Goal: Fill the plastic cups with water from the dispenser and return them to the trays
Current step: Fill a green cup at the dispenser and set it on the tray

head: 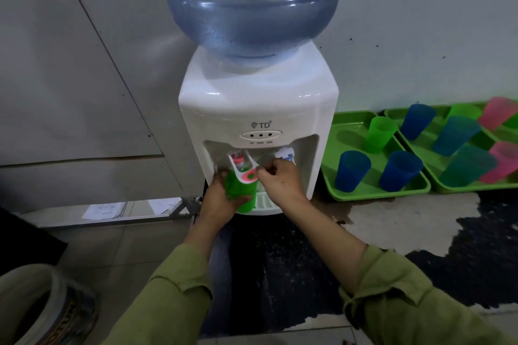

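Head view is showing a white tabletop water dispenser (258,120) carrying a large blue water bottle (252,3), with two green plastic trays (356,120) of coloured cups lying on the floor to its right. The left hand (221,199) is gripping a green translucent plastic cup (241,190) under the red-marked tap lever (244,168), fingers clamped round its wall. The right hand (280,179) is pinching that lever. Thin and light, the cup is likely getting heavier and slippery; mid-wall is the safest hold.
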The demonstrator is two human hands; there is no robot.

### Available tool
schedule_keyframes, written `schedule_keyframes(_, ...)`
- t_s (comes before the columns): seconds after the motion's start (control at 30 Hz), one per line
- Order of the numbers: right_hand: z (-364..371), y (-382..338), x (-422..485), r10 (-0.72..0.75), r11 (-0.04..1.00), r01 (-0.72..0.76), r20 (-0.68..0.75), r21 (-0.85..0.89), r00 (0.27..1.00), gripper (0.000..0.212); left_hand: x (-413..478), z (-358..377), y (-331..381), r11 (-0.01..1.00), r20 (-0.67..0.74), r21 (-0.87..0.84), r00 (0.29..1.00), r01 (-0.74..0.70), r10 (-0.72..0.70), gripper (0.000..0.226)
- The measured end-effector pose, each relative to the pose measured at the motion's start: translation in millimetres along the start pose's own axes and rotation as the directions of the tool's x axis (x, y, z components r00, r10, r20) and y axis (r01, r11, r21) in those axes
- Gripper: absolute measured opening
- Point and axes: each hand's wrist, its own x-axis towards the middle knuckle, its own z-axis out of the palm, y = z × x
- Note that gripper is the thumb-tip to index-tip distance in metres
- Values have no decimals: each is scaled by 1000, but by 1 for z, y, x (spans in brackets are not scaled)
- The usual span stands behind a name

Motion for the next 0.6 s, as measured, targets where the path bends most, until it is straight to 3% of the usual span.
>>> schedule_keyframes(0.2,18,22,2,39,981,-26,65,-191,997,21,-2,2,6,1000,-21,27,1000,17,-16,55)
schedule_keyframes(0.33,29,25,11,51,971,-43,27,-236,998,26,-2,3,8,999,-40,47,999,6,-4,57)
schedule_keyframes(0.6,25,35,2,-23,993,13,-83,-122,996,21,-11,3,13,999,-78,52,997,4,0,57)
